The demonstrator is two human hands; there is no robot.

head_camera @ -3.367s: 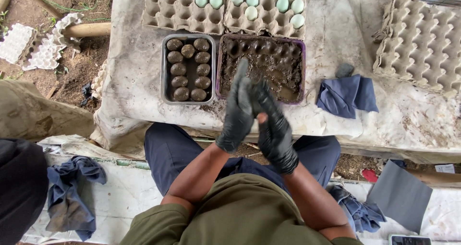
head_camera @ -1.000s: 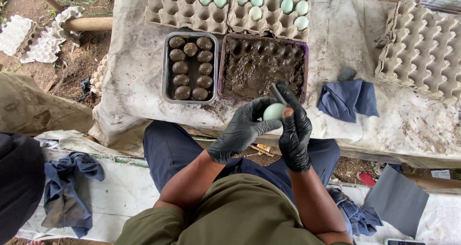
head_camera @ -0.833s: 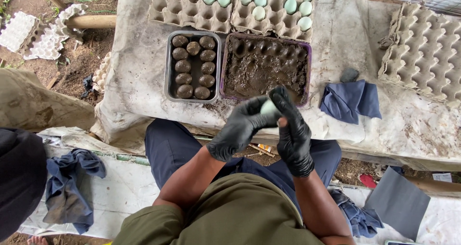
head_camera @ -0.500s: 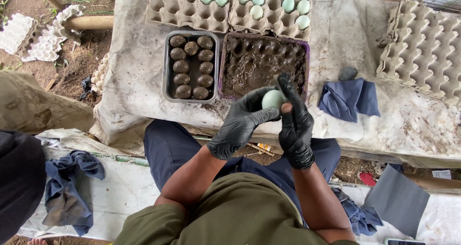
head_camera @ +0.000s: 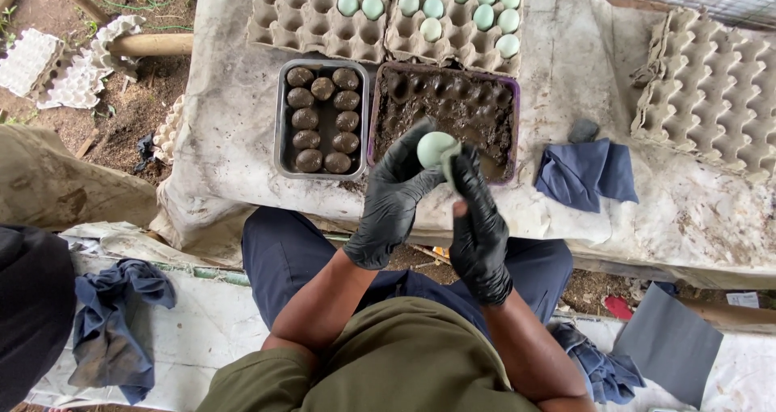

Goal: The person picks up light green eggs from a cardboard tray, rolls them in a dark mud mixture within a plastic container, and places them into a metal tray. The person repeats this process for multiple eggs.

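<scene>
Head view: seen from above, left of the frame to right.
Metal tray (head_camera: 283, 121): left of centre on the tabletop (head_camera: 598, 218), filled with mud-coated eggs (head_camera: 323, 121).
Left hand (head_camera: 392, 198): black glove, grip closed around the pale green egg (head_camera: 436, 148) from below.
Egg: centre of frame, over the mud tray (head_camera: 453, 113).
Right hand (head_camera: 478, 218): black glove, fingertips touching the egg's right side.
Blue cloth (head_camera: 586, 174): right of centre.

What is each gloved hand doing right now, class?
Left hand: closed around the pale green egg.
Right hand: fingers touching the same egg; firm grip cannot be told.
</scene>
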